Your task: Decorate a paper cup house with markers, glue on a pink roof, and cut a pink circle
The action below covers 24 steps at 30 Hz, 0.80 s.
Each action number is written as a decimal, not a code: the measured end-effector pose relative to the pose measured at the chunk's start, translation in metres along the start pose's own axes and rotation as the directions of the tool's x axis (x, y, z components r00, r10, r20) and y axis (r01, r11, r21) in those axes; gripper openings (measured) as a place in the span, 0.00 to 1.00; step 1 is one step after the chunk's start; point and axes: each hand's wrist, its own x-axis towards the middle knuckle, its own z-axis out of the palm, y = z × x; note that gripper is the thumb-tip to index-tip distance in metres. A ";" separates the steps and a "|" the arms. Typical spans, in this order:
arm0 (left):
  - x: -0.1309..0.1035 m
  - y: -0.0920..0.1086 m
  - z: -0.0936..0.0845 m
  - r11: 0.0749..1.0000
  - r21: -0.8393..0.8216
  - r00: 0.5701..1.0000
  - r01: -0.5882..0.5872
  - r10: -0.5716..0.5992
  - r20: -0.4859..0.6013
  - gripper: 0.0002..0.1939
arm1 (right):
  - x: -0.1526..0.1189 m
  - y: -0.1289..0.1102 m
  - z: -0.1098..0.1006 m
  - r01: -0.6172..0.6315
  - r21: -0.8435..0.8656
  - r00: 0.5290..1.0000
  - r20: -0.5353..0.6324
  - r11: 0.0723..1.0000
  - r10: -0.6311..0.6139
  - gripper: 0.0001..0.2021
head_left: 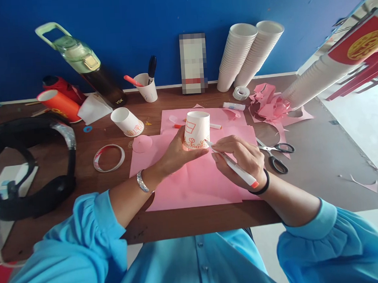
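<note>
While our left hand [179,151] clamped its fingers around the decorated paper cup [197,126] above the pink paper [191,184], our right hand [243,160] pinched a white marker [235,167] at its drawings. Far left, our bottle [88,66] read "VSK".

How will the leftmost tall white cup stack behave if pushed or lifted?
The stack probably tips if pushed high: tall, narrow at the base. Likely light, as it looks like thin paper. It's just nested, so the lower part may slip out of a top-only grip.
</note>
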 end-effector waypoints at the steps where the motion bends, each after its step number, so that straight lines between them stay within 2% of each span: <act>1: 0.000 -0.001 0.000 1.000 0.007 1.000 -0.001 0.001 0.006 0.33 | 0.000 0.000 0.000 -0.003 0.004 1.000 -0.001 1.000 0.003 0.11; 8: 0.001 -0.007 -0.002 1.000 0.005 1.000 0.013 -0.013 -0.005 0.36 | -0.001 -0.001 -0.001 -0.017 0.009 1.000 0.015 1.000 0.017 0.10; 24: 0.001 -0.009 -0.002 1.000 0.004 1.000 -0.004 0.004 0.007 0.34 | -0.001 -0.001 0.000 -0.014 -0.008 1.000 0.020 1.000 0.014 0.10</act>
